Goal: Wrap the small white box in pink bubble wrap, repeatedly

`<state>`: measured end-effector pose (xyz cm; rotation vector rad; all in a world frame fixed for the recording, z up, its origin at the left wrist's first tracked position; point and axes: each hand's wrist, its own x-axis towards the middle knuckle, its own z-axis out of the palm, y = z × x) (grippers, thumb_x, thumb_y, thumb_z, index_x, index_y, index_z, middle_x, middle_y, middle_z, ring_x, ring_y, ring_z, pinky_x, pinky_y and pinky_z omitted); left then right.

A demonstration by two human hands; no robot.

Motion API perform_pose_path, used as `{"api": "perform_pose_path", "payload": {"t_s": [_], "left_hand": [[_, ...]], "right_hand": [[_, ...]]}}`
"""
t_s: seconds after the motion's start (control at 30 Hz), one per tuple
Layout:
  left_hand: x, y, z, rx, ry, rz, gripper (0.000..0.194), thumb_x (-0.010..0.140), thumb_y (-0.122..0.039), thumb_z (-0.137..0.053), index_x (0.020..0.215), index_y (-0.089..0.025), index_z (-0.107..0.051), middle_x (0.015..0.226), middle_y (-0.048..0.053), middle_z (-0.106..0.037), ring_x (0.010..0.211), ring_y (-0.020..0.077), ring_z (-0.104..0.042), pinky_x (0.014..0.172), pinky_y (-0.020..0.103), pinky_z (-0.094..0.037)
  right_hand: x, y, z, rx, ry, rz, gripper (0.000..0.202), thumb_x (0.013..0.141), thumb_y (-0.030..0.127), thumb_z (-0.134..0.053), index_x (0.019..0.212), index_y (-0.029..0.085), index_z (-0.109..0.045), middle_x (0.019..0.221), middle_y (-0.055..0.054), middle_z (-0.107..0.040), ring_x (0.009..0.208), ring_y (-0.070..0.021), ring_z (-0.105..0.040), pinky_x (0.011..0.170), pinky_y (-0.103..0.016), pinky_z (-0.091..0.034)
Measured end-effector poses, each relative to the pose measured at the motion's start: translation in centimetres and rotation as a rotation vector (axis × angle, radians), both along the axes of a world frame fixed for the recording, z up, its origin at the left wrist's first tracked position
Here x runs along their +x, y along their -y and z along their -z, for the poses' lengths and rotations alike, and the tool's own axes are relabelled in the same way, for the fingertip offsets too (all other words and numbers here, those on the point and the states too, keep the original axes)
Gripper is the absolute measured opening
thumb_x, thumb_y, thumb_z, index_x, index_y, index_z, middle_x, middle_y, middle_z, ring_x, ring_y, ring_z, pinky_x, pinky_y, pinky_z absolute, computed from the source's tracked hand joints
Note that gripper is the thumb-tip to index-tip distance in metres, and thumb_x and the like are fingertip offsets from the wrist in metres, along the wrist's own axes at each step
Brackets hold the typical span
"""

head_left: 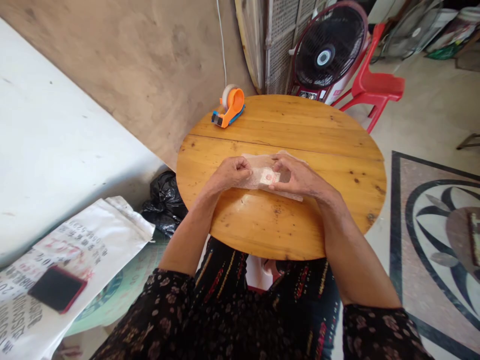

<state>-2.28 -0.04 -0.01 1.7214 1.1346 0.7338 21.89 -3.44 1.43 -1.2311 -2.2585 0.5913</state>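
Small card on clear wrap between my two hands

My left hand (235, 170) is curled closed against the left part of the clear wrap (258, 161); I cannot tell whether a fold of it is pinched inside. My right hand (294, 175) is spread in a wide curve, thumb and fingers apart, with the thumb tip at the near right edge of the small card (269, 176). That card lies on the wrap between my hands, closer to the right one. It is pale with a red mark, too small for me to read.

Under the wrap is the round wooden table (262, 227). At its far left edge stands an orange tape dispenser (234, 102) with a roll in it.

To my near left lies a white sack (108, 220) printed with black Chinese characters, some red lettering and a "20"; the rest is too slanted or faint to be sure of. A dark phone (56, 289) with a red rim rests on the print. A black bag (165, 200) sits beyond the sack, beside the table.

At the far right are a fan (330, 50) and a red chair (378, 85).
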Motion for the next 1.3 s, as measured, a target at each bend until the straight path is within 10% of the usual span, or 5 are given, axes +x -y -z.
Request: {"api": "perform_pose_path", "payload": {"t_s": [0.67, 0.93, 1.3], "left_hand": [[-1.7, 1.9, -1.3, 0.208, -0.644, -0.182, 0.048, 0.077, -0.052, -0.066, 0.109, -0.016, -0.062, 0.09, 0.007, -0.07, 0.085, 0.0231, -0.065, 0.075, 0.03, -0.047], [-1.0, 2.3, -2.4, -0.263, -0.296, -0.267, 0.058, 0.074, -0.035, -0.076, 0.12, -0.01, -0.053, 0.062, -0.002, -0.06, 0.047, 0.0148, -0.06, 0.048, 0.023, -0.042], [1.0, 1.6, -1.9, -0.345, -0.07, -0.266, 0.011, 0.078, -0.019, -0.065, 0.07, -0.014, -0.059, 0.052, -0.001, -0.058, 0.041, 0.0077, -0.049, 0.042, 0.02, -0.034]], "right_hand": [[-0.1, 0.0, 0.2, -0.001, -0.015, 0.013, 0.04, 0.071, 0.054, -0.072, 0.095, 0.024, -0.058, 0.126, -0.008, -0.062, 0.111, -0.0306, -0.059, 0.091, -0.043, -0.047], [0.3, -0.8, 0.8, 0.036, -0.011, -0.005, 0.041, 0.069, 0.055, -0.075, 0.088, 0.024, -0.057, 0.121, -0.01, -0.061, 0.115, -0.0332, -0.057, 0.092, -0.045, -0.048], [0.1, -0.8, 1.0, 0.024, -0.036, 0.017, 0.04, 0.065, 0.05, -0.077, 0.086, 0.023, -0.057, 0.127, -0.011, -0.06, 0.117, -0.0344, -0.057, 0.094, -0.047, -0.046]]}}
